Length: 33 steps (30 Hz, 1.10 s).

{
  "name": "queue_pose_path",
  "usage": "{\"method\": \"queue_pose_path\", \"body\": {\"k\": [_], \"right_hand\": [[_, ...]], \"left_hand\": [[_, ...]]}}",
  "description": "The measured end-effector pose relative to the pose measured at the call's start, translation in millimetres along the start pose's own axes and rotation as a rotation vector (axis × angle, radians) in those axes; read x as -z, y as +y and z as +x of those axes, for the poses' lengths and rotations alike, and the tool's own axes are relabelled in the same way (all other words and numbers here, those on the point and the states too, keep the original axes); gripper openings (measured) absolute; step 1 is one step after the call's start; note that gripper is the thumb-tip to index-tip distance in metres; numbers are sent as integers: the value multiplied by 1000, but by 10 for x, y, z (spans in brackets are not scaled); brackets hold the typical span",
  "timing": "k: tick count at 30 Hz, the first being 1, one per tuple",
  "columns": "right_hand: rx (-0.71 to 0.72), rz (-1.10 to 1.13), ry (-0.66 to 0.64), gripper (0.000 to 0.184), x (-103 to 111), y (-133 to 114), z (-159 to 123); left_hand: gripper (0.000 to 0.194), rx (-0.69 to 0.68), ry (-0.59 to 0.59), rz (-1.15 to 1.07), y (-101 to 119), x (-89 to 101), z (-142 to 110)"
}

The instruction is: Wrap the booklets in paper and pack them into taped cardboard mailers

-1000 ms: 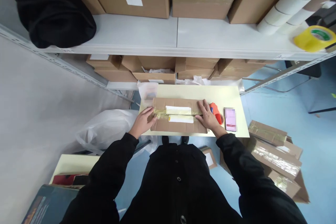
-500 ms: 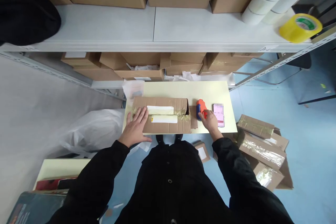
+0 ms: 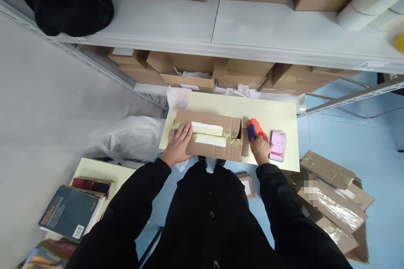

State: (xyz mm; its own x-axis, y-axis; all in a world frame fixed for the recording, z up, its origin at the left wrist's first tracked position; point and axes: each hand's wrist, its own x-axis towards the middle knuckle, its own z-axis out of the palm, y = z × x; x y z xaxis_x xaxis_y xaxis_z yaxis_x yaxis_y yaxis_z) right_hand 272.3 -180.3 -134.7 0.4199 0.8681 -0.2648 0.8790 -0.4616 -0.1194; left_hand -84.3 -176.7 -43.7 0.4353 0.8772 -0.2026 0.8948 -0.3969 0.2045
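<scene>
A long cardboard box [image 3: 214, 151] lies on the pale table, with two white label strips along its top seam and shiny tape near its ends. Its right end flap hangs open beside a dark gap. My left hand [image 3: 178, 142] rests on the box's left part, fingers stretched out and thumb toward me. To the right of the box, my right hand [image 3: 261, 148] is wrapped round an orange-and-blue tape dispenser [image 3: 254, 128], its grip partly hidden by my fingers. A phone with a pink screen [image 3: 277, 146] lies right beside that hand.
Behind the pale table [image 3: 217, 101] is a shelf [image 3: 164, 19] with cartons above and open boxes below. Flattened and taped cartons [image 3: 334, 201] are heaped on the floor at right. Books [image 3: 71, 210] lie on a side table at left, near a white plastic bag [image 3: 135, 138].
My right hand has left the box's right end and taken hold of the tape dispenser, now turned and slightly raised. My left hand has shifted from the box's left edge onto its top.
</scene>
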Motion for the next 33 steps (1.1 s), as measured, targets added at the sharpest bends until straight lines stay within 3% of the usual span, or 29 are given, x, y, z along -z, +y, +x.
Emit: {"method": "queue_pose_path", "body": {"k": [3, 7, 9, 11, 13, 16, 18, 22, 24, 28, 33], "right_hand": [[-5, 230, 148, 38, 324, 62, -53], [108, 724, 352, 28, 1006, -57, -195], [222, 899, 347, 31, 1289, -315, -286], [332, 985, 218, 39, 1428, -686, -364], [431, 984, -47, 42, 1412, -1088, -406], [460, 943, -185, 34, 1222, -1567, -399], [463, 920, -233, 37, 1095, -1740, -372], [475, 895, -319, 53, 990, -1810, -317], [472, 905, -344, 59, 987, -1791, -298], [485, 896, -393, 61, 992, -1795, -287], [512, 849, -388, 60, 995, -1846, -302]], "left_hand": [[113, -33, 27, -69, -64, -19, -42], [110, -116, 42, -181, -200, 15, -90], [102, -161, 41, -230, -278, 43, -106], [95, -184, 42, -284, -346, 65, -111], [90, -187, 51, -352, -395, 75, -105], [81, -176, 87, -496, -441, 81, -97], [71, -147, 139, -633, -466, 93, -101], [42, 15, 258, -1034, -533, 165, -92], [38, 116, 257, -1273, -571, 219, -45], [39, 200, 84, -1582, -620, 326, 130], [26, 220, -16, -1654, -645, 407, 300]]}}
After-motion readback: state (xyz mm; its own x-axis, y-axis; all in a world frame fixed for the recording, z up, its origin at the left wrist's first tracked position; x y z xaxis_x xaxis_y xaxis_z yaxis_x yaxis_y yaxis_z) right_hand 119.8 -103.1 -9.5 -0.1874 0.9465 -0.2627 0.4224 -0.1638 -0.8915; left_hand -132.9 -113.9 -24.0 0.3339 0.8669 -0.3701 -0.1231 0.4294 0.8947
